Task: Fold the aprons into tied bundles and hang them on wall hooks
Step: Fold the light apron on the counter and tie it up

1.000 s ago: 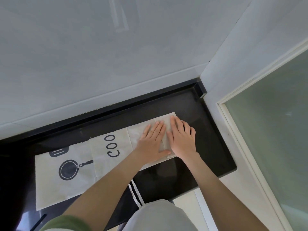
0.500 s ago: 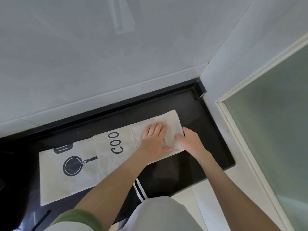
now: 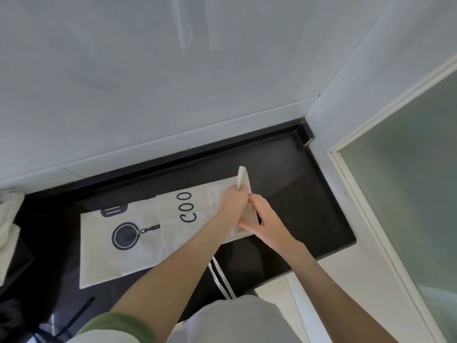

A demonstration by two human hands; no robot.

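Black surface (image 3: pixel 309 206) below a white wall carries the apron (image 3: pixel 128 256), laid flat. With forearms extended, the left hand (image 3: pixel 232 203) and right hand (image 3: pixel 268 219) both pinch its folded right end, held raised on edge.

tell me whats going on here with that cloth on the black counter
A person is folding a cream apron on the black countertop. The left hand and right hand both grip its folded right end, which stands raised off the surface. The rest lies flat, pan print and letters COO facing up. Its ties hang over the front edge; nothing is tied yet.
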